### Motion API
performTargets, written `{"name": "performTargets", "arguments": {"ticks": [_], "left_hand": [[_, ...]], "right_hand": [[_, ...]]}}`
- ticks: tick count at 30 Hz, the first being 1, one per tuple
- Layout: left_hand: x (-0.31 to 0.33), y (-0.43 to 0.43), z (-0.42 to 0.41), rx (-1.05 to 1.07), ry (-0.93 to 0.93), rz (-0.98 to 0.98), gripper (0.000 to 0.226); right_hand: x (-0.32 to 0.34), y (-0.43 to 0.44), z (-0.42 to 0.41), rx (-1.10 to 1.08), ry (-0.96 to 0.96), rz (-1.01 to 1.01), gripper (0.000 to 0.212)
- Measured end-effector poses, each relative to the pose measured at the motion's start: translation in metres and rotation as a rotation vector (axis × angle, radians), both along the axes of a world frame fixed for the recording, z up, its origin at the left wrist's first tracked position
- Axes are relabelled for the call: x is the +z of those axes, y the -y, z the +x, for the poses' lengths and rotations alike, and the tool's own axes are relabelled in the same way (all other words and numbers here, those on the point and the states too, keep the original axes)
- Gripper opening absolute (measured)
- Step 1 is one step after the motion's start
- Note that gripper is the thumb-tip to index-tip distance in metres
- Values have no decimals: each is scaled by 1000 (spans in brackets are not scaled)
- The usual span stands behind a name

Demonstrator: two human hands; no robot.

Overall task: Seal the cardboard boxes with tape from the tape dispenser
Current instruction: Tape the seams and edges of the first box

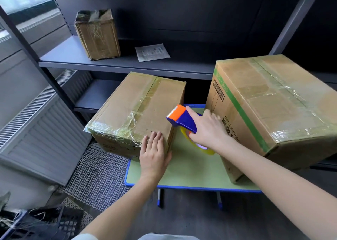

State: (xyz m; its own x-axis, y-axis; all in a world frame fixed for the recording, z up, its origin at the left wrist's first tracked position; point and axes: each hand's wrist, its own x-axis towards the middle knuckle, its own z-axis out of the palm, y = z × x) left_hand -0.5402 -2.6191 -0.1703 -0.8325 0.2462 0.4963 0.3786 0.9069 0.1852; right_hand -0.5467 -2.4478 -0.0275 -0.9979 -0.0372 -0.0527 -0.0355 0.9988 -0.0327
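Two cardboard boxes stand on a small green table (191,168) with a blue rim. The left box (144,108) is shut, with clear tape along its top seam and wrinkled tape over its near left corner. My left hand (155,154) lies flat on that box's near right corner. The larger right box (273,101) has a green stripe and clear tape across its top. Between the boxes my right hand (207,130) grips a blue and orange tape dispenser (182,120), held above the table with its orange blade end pointing toward the left box.
A dark metal shelf unit (127,64) stands behind the table. On it sit a small taped box (98,37) and a flat white packet (152,52). A radiator (40,135) is on the left wall, white mesh (98,177) on the floor, a dark crate (45,225) bottom left.
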Motion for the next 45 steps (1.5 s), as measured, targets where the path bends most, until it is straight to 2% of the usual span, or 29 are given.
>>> {"name": "performTargets", "arguments": {"ticks": [4,7,10,14,16,18,22,26,28,31,34,36,38,40,43,45], "left_hand": [[13,-10,14,-62,91,-39,69],[25,-30,26,-135,173,-100,75],[35,-48,30,-269,209,-103,69],[39,-40,24,-446,181,11,40],[37,-19,20,-438,149,21,37],[35,5,16,-386,99,43,41],[36,38,14,-206,155,284,28],[43,50,16,61,368,686,29],[49,57,16,167,444,812,28],[56,72,17,233,433,807,26],[56,96,19,291,415,698,22],[53,113,23,334,376,628,22],[51,126,29,383,332,589,24],[52,133,34,413,366,625,28],[50,133,33,408,480,684,29],[49,132,31,408,486,702,25]], "right_hand": [[5,18,-16,33,-226,59,76],[-1,30,-31,92,-379,81,80],[-14,38,-42,164,-513,158,84],[-35,49,-46,258,-603,255,72],[-47,54,-47,280,-671,279,61],[-57,58,-45,295,-686,286,60],[-76,59,-32,327,-518,246,83],[-78,57,-20,306,-481,189,84],[-76,60,-17,300,-520,153,81],[-73,72,-14,416,-574,98,71],[-74,93,-11,602,-496,-15,59],[-76,108,-10,670,-378,-118,49],[-77,120,-11,712,-180,-211,43],[-83,126,-16,732,-15,-195,45],[-93,127,-22,789,108,-176,47],[-95,127,-25,794,142,-187,48]]}}
